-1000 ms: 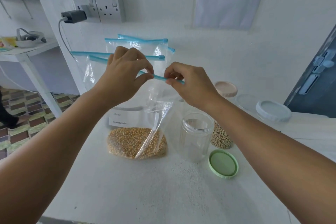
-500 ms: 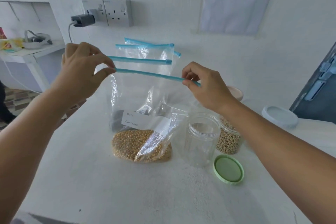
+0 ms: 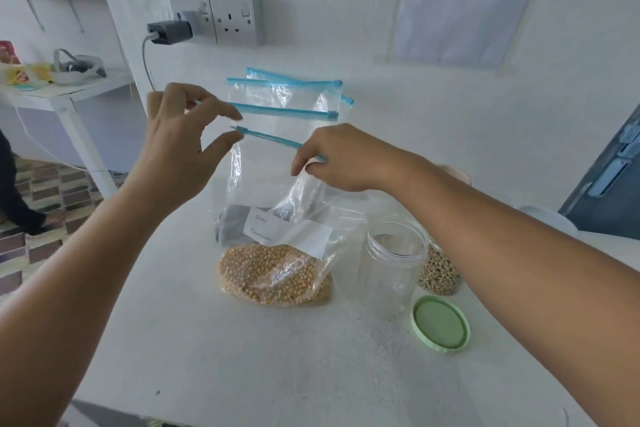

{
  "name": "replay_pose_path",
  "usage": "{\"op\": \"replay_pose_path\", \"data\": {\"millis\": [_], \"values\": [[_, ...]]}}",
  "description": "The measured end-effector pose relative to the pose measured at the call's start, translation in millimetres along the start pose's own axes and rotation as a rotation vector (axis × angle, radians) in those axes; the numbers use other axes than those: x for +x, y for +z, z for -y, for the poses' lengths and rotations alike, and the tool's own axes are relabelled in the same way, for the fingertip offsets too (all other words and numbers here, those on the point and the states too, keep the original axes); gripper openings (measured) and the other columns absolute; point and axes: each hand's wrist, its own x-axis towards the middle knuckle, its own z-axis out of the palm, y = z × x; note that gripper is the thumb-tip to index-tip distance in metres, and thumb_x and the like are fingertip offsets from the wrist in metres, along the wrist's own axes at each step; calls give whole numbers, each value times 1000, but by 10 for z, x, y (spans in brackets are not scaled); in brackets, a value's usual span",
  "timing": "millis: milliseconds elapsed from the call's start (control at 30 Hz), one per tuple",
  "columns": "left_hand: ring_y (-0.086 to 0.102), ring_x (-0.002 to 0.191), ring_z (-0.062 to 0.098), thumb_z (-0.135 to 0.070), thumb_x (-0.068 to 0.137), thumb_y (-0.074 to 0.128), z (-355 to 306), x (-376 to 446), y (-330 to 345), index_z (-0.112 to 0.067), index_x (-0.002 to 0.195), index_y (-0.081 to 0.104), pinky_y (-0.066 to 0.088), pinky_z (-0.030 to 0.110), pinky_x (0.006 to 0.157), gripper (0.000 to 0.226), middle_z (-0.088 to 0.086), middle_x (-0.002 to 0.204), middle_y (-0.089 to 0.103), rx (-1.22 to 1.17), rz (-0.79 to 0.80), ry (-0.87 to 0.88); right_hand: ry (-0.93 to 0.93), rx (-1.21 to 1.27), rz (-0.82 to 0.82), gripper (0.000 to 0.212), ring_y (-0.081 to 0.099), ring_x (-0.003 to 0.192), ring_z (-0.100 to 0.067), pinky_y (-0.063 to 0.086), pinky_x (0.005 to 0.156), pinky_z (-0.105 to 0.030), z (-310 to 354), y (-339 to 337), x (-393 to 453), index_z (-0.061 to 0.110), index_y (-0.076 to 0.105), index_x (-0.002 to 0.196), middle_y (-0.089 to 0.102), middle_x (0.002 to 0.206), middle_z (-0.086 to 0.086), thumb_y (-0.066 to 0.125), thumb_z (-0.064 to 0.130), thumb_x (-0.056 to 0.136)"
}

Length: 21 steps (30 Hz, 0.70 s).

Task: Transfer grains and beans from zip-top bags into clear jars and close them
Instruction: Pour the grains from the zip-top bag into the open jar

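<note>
The right hand pinches the blue strip of the bag (yellow grains inside). The left hand is spread, holding nothing.

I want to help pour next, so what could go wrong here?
The left hand is open and off the bag, so only the right hand pinches its zip strip; the bag could flop over and spill corn. The empty jar stands right beside the bag, under the right arm, and might get knocked over. The green lid lies loose near the table edge and could get brushed off.
</note>
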Motion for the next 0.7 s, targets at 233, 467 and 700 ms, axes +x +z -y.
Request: {"op": "replay_pose_path", "data": {"millis": [233,467,700], "values": [[36,128,27,-29,91,79,-275,-944,263,-24,105,63,32,43,112,21,3,129,36,-303,-117,-346,47,167,-108,40,68,99,2,52,95,-19,67,45,60,28,81,106,76,109,13,50,5,98],[49,129,29,-72,80,72,-433,-1884,664,-53,98,76,42,51,110,27,6,124,61,-646,233,-965,40,315,-130,42,75,80,-1,56,81,-16,173,-33,93,24,81,104,76,106,9,49,-1,97],[47,138,17,-38,81,77,-528,-1844,671,-23,115,82,35,41,122,37,-12,130,65,-1289,268,-1250,-3,382,-223,40,73,74,-8,59,82,-17,324,-55,122,18,82,107,78,99,6,51,-5,96]]}}
